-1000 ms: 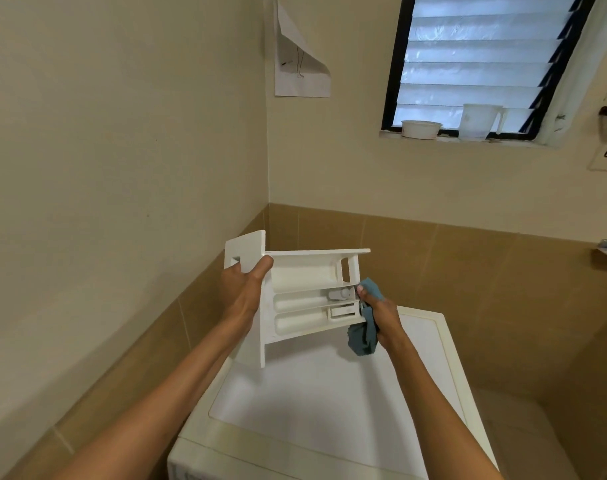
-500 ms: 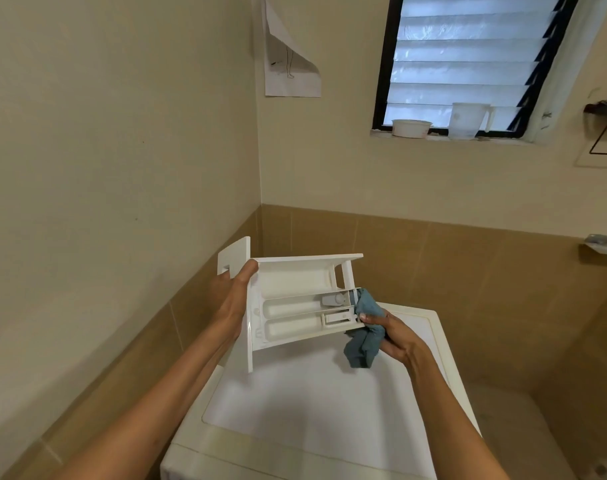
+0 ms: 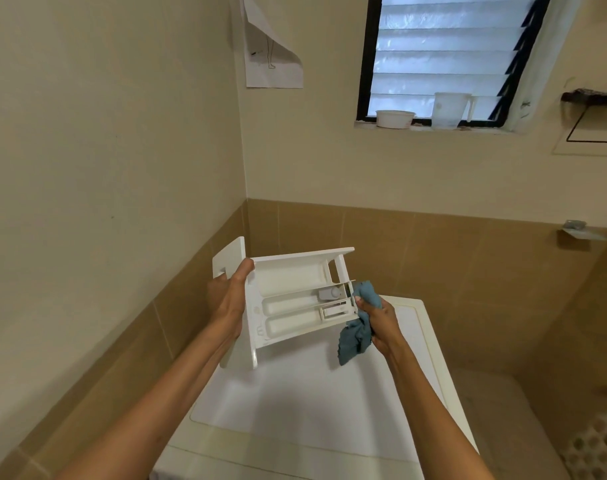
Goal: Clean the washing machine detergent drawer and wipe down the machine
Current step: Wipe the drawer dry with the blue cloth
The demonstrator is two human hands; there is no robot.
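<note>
Nearest, the washing machine point(image 3: 312, 427) shows its flat white top. Above it the detergent drawer point(image 3: 295, 289) is held in the air, long axis left to right, open compartments tilted toward the viewer. Left hand point(image 3: 225, 299): fingers curled round the front panel point(image 3: 230, 259). Right hand point(image 3: 381, 323): clenched on a bunched blue cloth point(image 3: 355, 337), pressed at the drawer's rear end, so the next wipe probably runs leftward. Drawer white, three troughs, no residue discernible. Beyond, a bowl point(image 3: 394, 118) and jug point(image 3: 451, 109) stand on the window sill point(image 3: 423, 128).
</note>
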